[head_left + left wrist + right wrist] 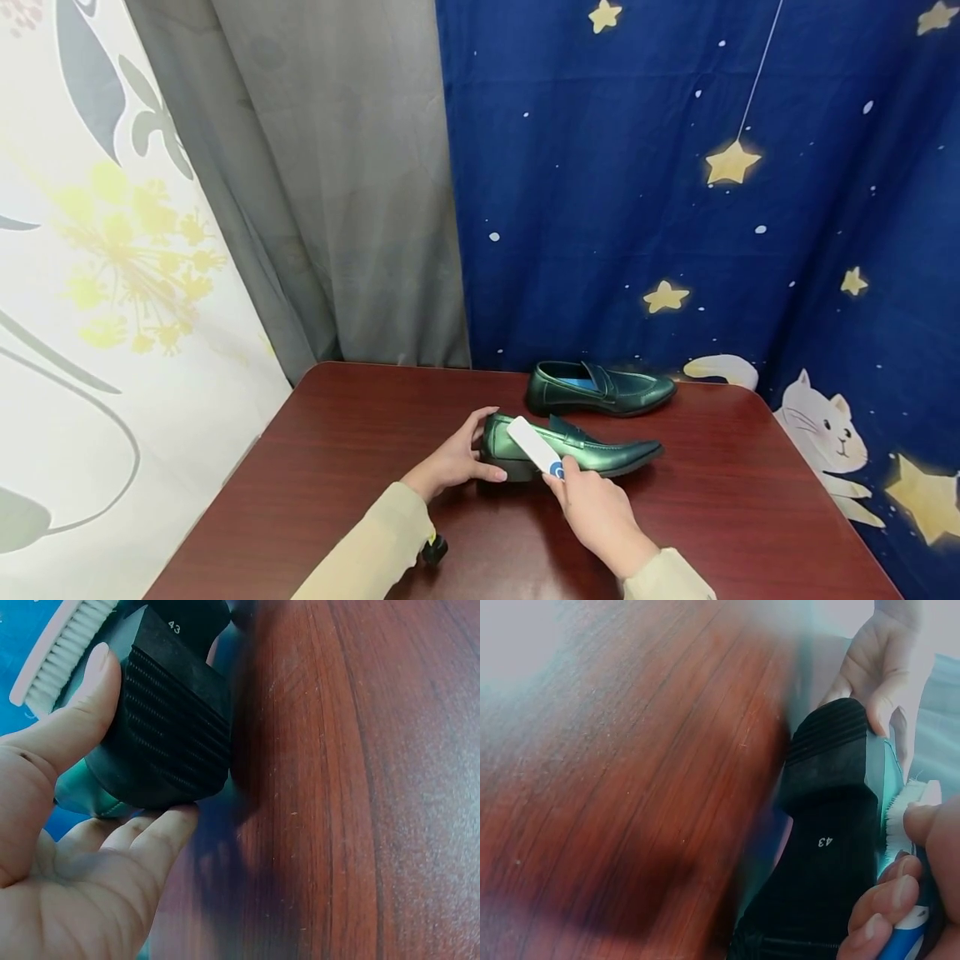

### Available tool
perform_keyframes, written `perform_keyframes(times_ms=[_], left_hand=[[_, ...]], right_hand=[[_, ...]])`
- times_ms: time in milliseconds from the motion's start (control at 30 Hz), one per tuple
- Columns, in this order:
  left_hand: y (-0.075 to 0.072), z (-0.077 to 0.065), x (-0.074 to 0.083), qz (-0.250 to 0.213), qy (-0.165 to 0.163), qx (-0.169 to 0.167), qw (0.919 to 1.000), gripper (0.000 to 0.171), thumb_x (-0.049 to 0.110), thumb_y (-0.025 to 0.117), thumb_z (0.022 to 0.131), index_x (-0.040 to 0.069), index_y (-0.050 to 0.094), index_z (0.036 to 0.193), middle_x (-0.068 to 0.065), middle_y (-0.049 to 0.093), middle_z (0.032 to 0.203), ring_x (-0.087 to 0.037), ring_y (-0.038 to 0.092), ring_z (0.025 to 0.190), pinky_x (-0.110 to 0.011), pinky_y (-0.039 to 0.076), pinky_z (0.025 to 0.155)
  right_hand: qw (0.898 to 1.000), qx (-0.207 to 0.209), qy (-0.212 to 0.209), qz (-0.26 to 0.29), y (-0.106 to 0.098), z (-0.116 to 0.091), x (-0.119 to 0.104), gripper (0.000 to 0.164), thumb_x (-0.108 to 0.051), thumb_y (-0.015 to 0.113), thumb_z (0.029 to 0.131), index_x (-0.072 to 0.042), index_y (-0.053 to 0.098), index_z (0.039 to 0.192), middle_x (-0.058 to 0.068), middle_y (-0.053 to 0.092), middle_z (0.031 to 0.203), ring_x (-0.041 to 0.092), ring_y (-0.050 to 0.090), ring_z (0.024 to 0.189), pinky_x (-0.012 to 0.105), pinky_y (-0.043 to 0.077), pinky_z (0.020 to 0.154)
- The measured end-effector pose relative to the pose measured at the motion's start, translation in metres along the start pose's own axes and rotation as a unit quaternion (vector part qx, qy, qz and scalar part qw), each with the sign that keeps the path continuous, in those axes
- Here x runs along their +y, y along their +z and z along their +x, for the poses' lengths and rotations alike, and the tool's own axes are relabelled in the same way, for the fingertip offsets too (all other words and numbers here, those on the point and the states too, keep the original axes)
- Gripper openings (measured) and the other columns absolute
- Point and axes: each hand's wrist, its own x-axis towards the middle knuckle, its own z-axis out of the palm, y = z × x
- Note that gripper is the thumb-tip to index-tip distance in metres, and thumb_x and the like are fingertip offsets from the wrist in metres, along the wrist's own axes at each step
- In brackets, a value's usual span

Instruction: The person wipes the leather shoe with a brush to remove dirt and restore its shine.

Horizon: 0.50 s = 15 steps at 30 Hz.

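A dark green loafer (611,457) is held by the heel in my left hand (452,460), thumb on the near side and fingers round the back. Its black sole, marked 43, shows in both wrist views, and the heel block (176,727) has ridges. My right hand (600,510) grips a brush (531,440) with a white back and a blue part at the handle. In the right wrist view the brush's white bristles (898,819) touch the shoe's side near the heel. The second loafer (600,390) stands behind, toe pointing right.
The reddish-brown wooden table (315,442) has rounded far corners. Behind it hang a grey curtain (360,183) and a blue curtain with stars (585,208). A white floral curtain (97,250) hangs at the left. A small black object (434,550) is at my left sleeve.
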Motion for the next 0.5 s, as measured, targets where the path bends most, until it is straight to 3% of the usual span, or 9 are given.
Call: perform_keyframes(times_ms=[333,500], left_hand=[[0.001,-0.002,0.004,0.001,-0.007,-0.001,1.0,0.1,0.01,0.083,0.064,0.035,0.022,0.14,-0.005,0.037,0.137,-0.027,0.052,0.109,-0.036,0.046,0.084],[0.001,-0.001,0.004,0.0,-0.008,-0.001,1.0,0.099,0.01,0.083,0.064,0.039,0.023,0.138,-0.004,0.038,0.137,-0.026,0.052,0.108,-0.036,0.046,0.084]], right_hand=[[1.0,-0.018,0.017,0.006,-0.006,-0.006,0.012,0.038,-0.047,0.051,0.09,-0.01,0.051,0.098,0.006,0.055,0.062,0.023,0.051,0.047,0.038,0.033,0.038],[0.999,-0.031,0.026,0.018,-0.012,-0.007,0.019,0.041,-0.047,0.05,0.09,-0.009,0.052,0.103,0.008,0.058,0.068,0.023,0.054,0.051,0.04,0.036,0.041]])
